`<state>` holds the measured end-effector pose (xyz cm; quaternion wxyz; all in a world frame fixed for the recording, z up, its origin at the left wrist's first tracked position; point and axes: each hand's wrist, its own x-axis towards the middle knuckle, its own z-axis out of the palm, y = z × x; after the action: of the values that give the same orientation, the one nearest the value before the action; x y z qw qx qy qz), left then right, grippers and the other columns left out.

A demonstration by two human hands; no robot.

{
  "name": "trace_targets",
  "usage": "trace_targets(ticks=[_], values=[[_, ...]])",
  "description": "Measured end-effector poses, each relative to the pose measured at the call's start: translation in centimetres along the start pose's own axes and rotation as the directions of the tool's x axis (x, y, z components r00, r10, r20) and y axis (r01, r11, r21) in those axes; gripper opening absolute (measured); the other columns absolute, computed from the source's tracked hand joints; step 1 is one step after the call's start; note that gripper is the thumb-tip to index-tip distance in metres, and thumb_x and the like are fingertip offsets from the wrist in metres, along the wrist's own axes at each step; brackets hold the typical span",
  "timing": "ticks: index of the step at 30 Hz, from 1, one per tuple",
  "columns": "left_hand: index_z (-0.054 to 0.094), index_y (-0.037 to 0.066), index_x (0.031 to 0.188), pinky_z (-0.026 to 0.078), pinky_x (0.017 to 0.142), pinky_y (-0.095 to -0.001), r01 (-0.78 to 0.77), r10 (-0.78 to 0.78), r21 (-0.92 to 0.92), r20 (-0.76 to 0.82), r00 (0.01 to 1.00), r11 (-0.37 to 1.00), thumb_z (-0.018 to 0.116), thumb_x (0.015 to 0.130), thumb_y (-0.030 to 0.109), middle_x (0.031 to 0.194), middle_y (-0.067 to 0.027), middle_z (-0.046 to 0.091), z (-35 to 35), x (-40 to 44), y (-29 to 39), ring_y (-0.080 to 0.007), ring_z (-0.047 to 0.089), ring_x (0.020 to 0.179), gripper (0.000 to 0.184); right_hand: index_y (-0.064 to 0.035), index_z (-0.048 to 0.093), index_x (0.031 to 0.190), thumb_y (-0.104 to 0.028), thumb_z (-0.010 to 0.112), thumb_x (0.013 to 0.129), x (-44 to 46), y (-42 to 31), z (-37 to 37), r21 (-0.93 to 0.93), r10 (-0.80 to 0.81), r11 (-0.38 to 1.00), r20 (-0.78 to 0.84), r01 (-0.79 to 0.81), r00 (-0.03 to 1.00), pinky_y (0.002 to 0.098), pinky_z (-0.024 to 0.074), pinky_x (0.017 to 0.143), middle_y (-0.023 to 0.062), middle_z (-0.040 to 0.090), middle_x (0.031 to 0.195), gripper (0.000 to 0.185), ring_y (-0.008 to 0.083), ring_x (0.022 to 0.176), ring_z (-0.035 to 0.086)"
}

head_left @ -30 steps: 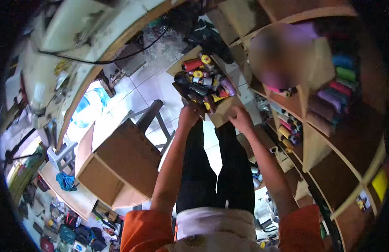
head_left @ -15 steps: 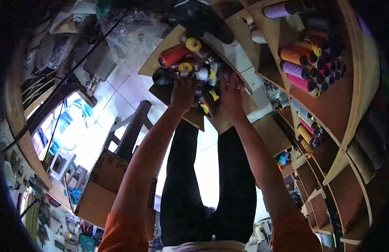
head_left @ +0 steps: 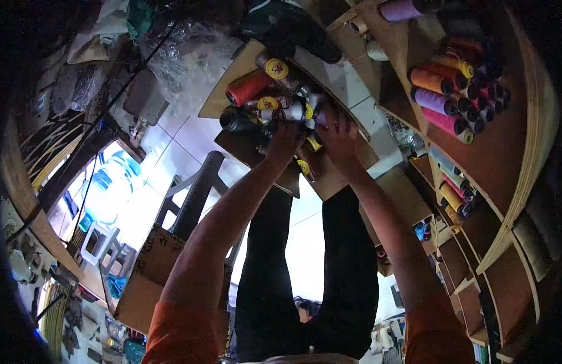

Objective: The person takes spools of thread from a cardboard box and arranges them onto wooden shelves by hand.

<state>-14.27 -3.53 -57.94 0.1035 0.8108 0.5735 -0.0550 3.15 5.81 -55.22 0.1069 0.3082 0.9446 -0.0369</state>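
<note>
An open cardboard box (head_left: 223,96) full of thread spools lies in front of my legs, its flaps spread. Inside are a red spool (head_left: 249,88), a dark spool (head_left: 234,119), a white spool (head_left: 287,113) and several with round yellow labels. My left hand (head_left: 284,142) reaches over the box's near side, fingers on the spools by the white one. Beside it, my right hand (head_left: 338,136) rests on a purple spool (head_left: 321,114) at the box's right side. Fingertips of both hands are partly lost in shadow, so any grip is unclear.
Wooden shelves (head_left: 463,164) on the right hold stacked coloured spools (head_left: 438,100). A second cardboard box (head_left: 149,273) stands at lower left, near a grey stool (head_left: 193,197). Clear plastic wrap (head_left: 187,60) and a dark shoe (head_left: 287,30) lie beyond the open box.
Since a second ago, both hands have moved from the box's near flaps in onto the spools. In the last half second, my left hand has shifted right, closer to my right hand.
</note>
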Motion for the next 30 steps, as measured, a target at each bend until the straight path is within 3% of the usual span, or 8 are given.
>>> trace_targets(ticks=[7,11,14,18,19,22,26,30], values=[[0.057,0.008,0.114,0.03,0.1,-0.0582,-0.05,0.106,-0.19,0.294,0.95,0.981,0.058,0.075,0.019,0.11,-0.015,0.053,0.2,1.2,-0.3,-0.0366,0.047,0.107,0.041,-0.0222,0.061,0.109,-0.033,0.068,0.069,0.1,-0.3,-2.6,0.215,0.063,0.976,-0.103,-0.04,0.993,0.056,0.0313,0.089,0.017,0.032,0.136,0.042,0.0368,0.12,0.034],[0.053,0.005,0.109,0.038,0.097,-0.0437,0.083,-0.029,-0.302,0.177,0.984,0.95,0.073,0.064,0.032,0.101,-0.0136,0.055,5.1,0.6,0.1,-0.0311,0.052,0.101,0.056,-0.021,0.056,0.115,-0.03,0.072,0.063,0.5,-0.5,-8.9,0.462,0.213,0.874,-0.079,-0.153,0.974,0.0562,0.0325,0.087,0.0226,0.032,0.13,0.055,0.0424,0.116,0.036],[0.051,0.003,0.108,0.042,0.093,-0.039,-0.059,0.149,-0.253,0.356,0.923,0.966,0.08,0.051,0.033,0.099,-0.0132,0.057,-7.6,2.0,-3.0,-0.0299,0.055,0.099,0.071,-0.0177,0.06,0.104,-0.041,0.08,0.058,-0.5,-0.8,-12.3,0.618,0.347,0.751,-0.071,-0.232,0.935,0.0491,0.0349,0.093,0.0155,0.04,0.123,0.055,0.0369,0.116,0.04],[0.045,0.003,0.119,0.042,0.092,-0.0369,0.259,0.049,-0.43,0.585,0.809,0.865,0.079,0.049,0.038,0.106,-0.014,0.057,-14.1,2.2,-5.6,-0.0293,0.055,0.102,0.085,-0.0123,0.053,0.112,-0.028,0.082,0.055,-3.3,1.2,-16.3,0.78,0.451,0.547,0.031,-0.304,0.892,0.0468,0.0386,0.091,0.0134,0.049,0.114,0.066,0.0301,0.109,0.049],[0.044,0.002,0.122,0.042,0.093,-0.0365,0.363,0.037,-0.486,0.636,0.77,0.795,0.079,0.049,0.039,0.108,-0.0139,0.057,-15.2,1.9,-6.3,-0.0289,0.055,0.103,0.089,-0.011,0.052,0.113,-0.027,0.082,0.056,-3.9,1.9,-18.8,0.866,0.479,0.344,0.171,-0.364,0.861,0.0439,0.04,0.091,0.0128,0.05,0.114,0.066,0.0281,0.109,0.05],[0.039,0.001,0.13,0.042,0.092,-0.0345,0.479,0.003,-0.878,0.479,0.878,-0.002,0.076,0.054,0.035,0.114,-0.0147,0.056,-19.8,-0.1,-7.6,-0.0256,0.055,0.104,0.091,-0.0056,0.047,0.119,-0.02,0.083,0.06,-5.5,4.5,-25.5,0.88,0.37,-0.218,0.475,-0.423,0.799,0.0329,0.0439,0.092,0.0109,0.049,0.118,0.071,0.0204,0.108,0.051],[0.031,0.0,0.136,0.044,0.091,-0.035,0.294,0.116,-0.529,0.343,0.932,-0.796,0.073,0.058,0.024,0.118,-0.0146,0.054,-28.6,-3.5,-4.4,-0.0245,0.055,0.104,0.091,-0.0048,0.048,0.118,-0.026,0.085,0.058,-6.6,5.8,-36.8,0.929,0.171,-0.186,0.35,-0.319,0.921,0.0348,0.0425,0.093,0.0138,0.048,0.121,0.073,0.0226,0.11,0.05],[0.026,0.0,0.139,0.038,0.101,-0.0389,-0.09,-0.086,-0.266,-0.025,0.996,-0.96,0.078,0.057,0.024,0.13,-0.0177,0.045,-40.6,-2.9,1.5,-0.0274,0.05,0.116,0.099,-0.0071,0.052,0.116,-0.031,0.084,0.059,-6.6,4.9,-46.4,0.928,0.202,0.33,0.111,-0.174,0.973,0.0337,0.0429,0.09,0.0129,0.051,0.111,0.069,0.0256,0.107,0.052]])
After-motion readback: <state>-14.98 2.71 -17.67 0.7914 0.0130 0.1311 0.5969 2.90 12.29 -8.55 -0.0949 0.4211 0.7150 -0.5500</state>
